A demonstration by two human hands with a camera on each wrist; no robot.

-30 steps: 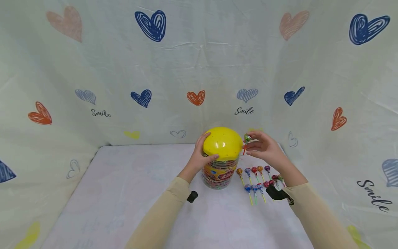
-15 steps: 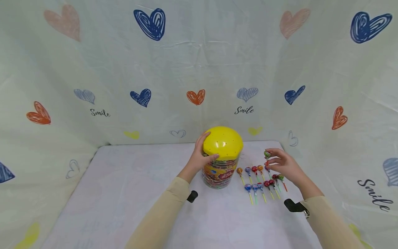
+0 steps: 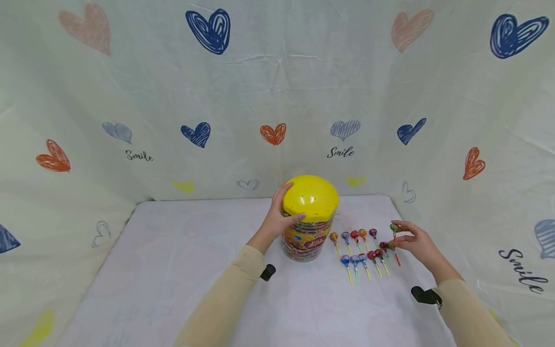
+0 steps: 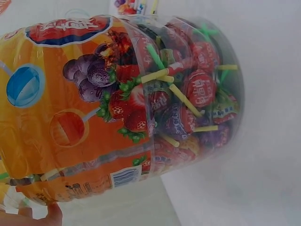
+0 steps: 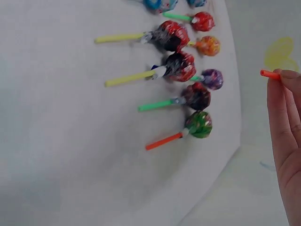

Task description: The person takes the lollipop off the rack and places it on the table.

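My left hand (image 3: pixel 278 220) grips the yellow domed lid (image 3: pixel 310 198) of a clear plastic jar (image 3: pixel 305 241), thumb at the front and fingers round the left side. In the left wrist view, wrapped lollipops (image 4: pixel 200 89) fill the jar below its orange fruit label (image 4: pixel 94 94). Over the right end of the lollipop rows, my right hand (image 3: pixel 416 242) pinches a green-wrapped lollipop (image 3: pixel 393 227) upright. Only its red stick (image 5: pixel 269 74) shows between the fingers in the right wrist view. Another green lollipop with a red stick (image 5: pixel 198 125) lies below that hand.
Several lollipops (image 3: pixel 355 260) lie in two rows on the white table (image 3: pixel 195 270), right of the jar, with blue, red, orange and purple wrappers. Behind the table hangs a pale curtain (image 3: pixel 234 96) printed with hearts.
My right hand has moved from beside the lid rightward and down to the end of the lollipop rows, carrying the green lollipop. My left hand has stayed on the jar.
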